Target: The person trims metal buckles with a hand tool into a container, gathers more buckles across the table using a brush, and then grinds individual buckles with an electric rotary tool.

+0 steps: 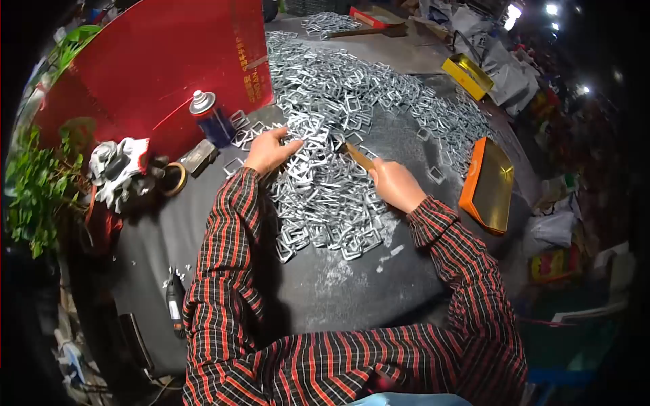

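A large heap of silvery wire buckles [328, 196] spreads over the dark table and runs back to a further pile. My left hand [271, 150] rests at the heap's left edge, thumb and fingers apart, touching buckles. On the right, my right hand [398, 185] is closed around the wooden handle of a tool [357, 155]. The tool's dark head lies among the buckles near the heap's middle, partly hidden by them.
A spray can [212, 120] stands before a red board [169, 68]. A tape roll [174, 179], gloves [120, 169] and a plant [47, 183] are at left. An orange-edged box [489, 186] and a yellow box [468, 76] lie right. A black tool [175, 304] lies lower left.
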Available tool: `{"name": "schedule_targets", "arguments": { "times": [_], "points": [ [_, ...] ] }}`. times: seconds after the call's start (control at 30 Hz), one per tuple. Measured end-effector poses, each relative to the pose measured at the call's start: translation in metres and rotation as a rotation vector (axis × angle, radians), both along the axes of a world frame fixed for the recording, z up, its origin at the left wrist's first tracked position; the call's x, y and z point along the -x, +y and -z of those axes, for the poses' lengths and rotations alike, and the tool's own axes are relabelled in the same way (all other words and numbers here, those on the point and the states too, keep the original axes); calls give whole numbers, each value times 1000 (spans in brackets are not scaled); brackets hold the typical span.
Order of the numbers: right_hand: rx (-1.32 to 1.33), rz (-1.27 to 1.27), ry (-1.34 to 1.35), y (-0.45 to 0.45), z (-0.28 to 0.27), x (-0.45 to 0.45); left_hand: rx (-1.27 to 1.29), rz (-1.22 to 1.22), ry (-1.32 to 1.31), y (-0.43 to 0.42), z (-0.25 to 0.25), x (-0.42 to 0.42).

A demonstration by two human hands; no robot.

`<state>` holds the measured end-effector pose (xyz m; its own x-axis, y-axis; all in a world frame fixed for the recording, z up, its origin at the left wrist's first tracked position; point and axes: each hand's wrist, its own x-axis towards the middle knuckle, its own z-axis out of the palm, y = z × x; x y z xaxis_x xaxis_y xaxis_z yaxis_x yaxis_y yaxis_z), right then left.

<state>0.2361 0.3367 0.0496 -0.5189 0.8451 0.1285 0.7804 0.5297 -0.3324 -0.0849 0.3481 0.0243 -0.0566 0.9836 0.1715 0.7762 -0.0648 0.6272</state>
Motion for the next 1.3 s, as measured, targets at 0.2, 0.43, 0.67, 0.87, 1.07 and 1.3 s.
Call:
{"name": "schedule_targets", "arguments": {
  "times": [0.2, 0.43, 0.67, 0.87, 1.07, 1.3],
  "points": [
    [32, -64, -15, -48, -2, -17, 31, -23, -65, -78, -7, -15],
    [28, -106, -56, -95, -17, -39, 2, -32, -51, -150, -11, -41],
    [-93, -164, -134, -108, -59, -78, 120, 99, 216, -199, -49, -49],
    [-259, -2, -171, -66, -84, -107, 239, 132, 421, -145, -93, -31],
    [-225, 53, -62, -20, -49, -102, -172, -250, 434, 1, 6, 12],
    [-170, 119, -34, 1, -42, -113, 2, -472, 349, 60, 17, 26]
  ]
}}
